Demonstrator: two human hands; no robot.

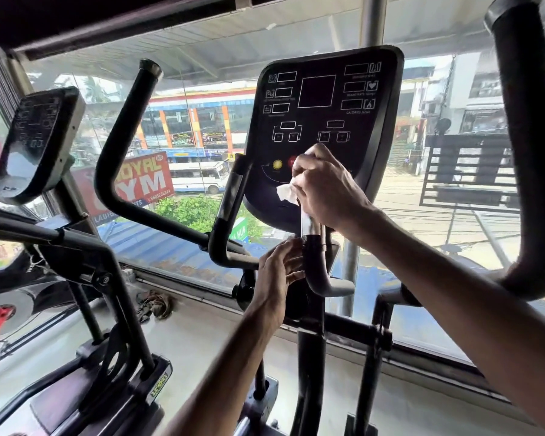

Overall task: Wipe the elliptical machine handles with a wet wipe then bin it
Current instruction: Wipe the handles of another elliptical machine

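My right hand (324, 187) grips the top of the short inner right handle (315, 262) of the elliptical, with a white wet wipe (286, 192) bunched under its fingers against the grip. Lower on the same black handle, my left hand (279, 275) curls its fingers round the bend. The matching inner left handle (230, 202) stands free to the left. The dark console (324, 114) rises just behind my right hand. Two long moving handles flank me: the left one (120, 133) and the right one (529, 146), both untouched.
A second machine with its own console (35, 143) stands at the left. A big window (422, 199) runs across in front, with a ledge and a crumpled rag (155, 305) on it. The machine's upright post (309, 372) drops between my arms.
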